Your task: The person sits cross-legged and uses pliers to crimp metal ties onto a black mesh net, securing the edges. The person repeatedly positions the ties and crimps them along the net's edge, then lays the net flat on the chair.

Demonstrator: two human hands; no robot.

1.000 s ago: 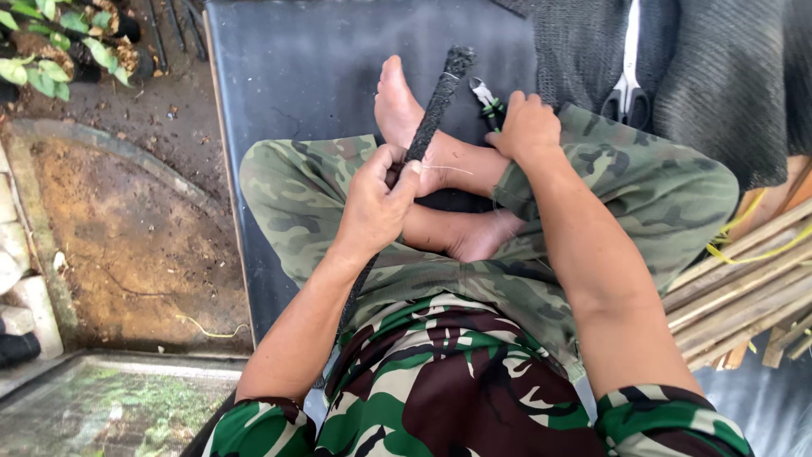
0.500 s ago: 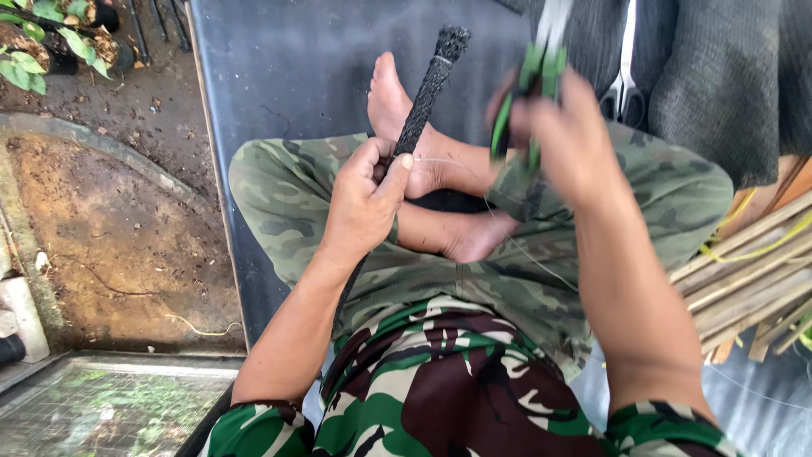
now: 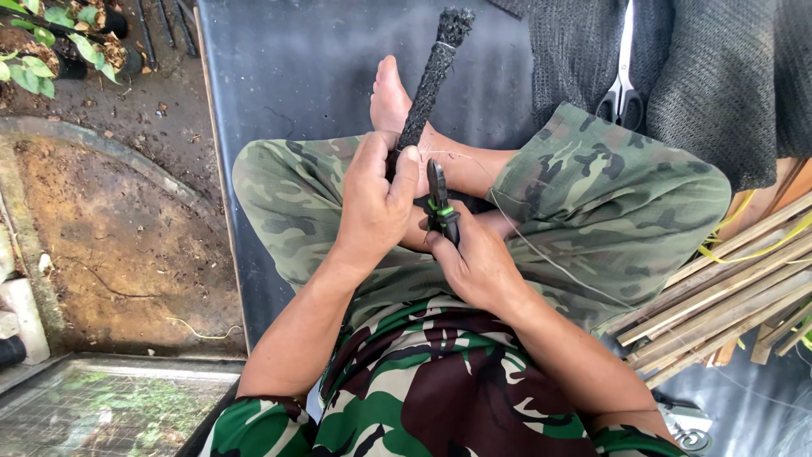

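Our right hand (image 3: 474, 258) has lowered the pliers (image 3: 440, 203), gripping them; left hand (image 3: 376, 199) clasps the mesh-wrapped stick (image 3: 431, 76); we keep jaws beside the wire (image 3: 541, 254).

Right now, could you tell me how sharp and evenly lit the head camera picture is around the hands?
In the head view, soft daylight with no hard shadows or glare; the left hand, the black mesh-wrapped stick and the right hand with its pliers are sharp; the thin wire is faint but traceable; straight edges bow slightly toward the frame corners.
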